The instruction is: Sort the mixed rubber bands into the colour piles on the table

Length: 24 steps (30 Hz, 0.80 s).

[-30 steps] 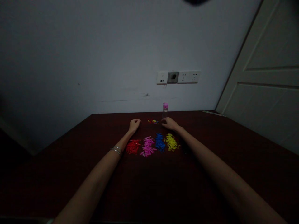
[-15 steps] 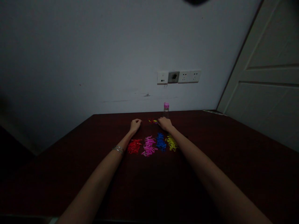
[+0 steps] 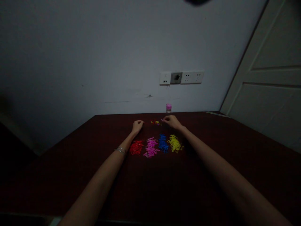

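Four piles of small strips lie on the dark table: red (image 3: 136, 147), pink (image 3: 151, 147), blue (image 3: 163, 143) and yellow (image 3: 175, 143). Beyond them is a small mixed group of red and yellow pieces (image 3: 156, 122). My left hand (image 3: 137, 126) rests left of that group, its fingers pinched on something I cannot make out. On the group's right, my right hand (image 3: 172, 121) pinches a small pink piece (image 3: 162, 120). Right behind this hand stands a clear bottle with a pink cap (image 3: 168, 106), its lower part hidden.
The dark red table (image 3: 77, 157) meets a pale wall (image 3: 117, 56) at its back edge. Wall sockets (image 3: 181, 78) are above the bottle. A white panelled door (image 3: 265, 91) stands at the right.
My right hand has lifted and moved to the right from the mixed pieces, with a small pink piece now showing at its fingertips. My left hand has hardly moved. The view has shifted slightly.
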Available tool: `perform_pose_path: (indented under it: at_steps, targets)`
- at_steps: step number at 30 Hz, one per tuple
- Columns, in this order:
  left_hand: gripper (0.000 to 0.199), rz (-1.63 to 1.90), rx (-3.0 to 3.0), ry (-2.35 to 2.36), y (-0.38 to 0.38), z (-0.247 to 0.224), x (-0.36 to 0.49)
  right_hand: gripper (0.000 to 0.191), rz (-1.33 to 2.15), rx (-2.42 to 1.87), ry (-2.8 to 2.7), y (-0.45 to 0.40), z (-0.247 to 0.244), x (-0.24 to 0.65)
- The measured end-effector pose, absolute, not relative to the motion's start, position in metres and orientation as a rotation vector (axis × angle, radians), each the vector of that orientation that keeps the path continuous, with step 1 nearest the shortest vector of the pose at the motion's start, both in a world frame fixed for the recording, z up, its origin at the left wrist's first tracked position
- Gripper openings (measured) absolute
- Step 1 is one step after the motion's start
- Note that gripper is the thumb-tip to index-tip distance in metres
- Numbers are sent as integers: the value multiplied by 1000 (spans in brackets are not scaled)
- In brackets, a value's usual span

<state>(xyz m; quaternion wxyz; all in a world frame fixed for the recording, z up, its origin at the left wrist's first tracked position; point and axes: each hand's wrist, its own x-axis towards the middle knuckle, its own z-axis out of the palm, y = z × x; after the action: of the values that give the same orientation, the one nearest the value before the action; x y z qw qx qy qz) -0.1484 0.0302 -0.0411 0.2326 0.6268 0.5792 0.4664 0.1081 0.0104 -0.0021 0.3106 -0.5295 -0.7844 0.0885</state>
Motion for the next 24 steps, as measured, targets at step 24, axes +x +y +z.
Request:
perform_pose_path:
  at_steps: [24]
  targets:
    - [24,1412,1800,1459,22,-38,-144,26,1172,-1109,-1749,-60,19,139]
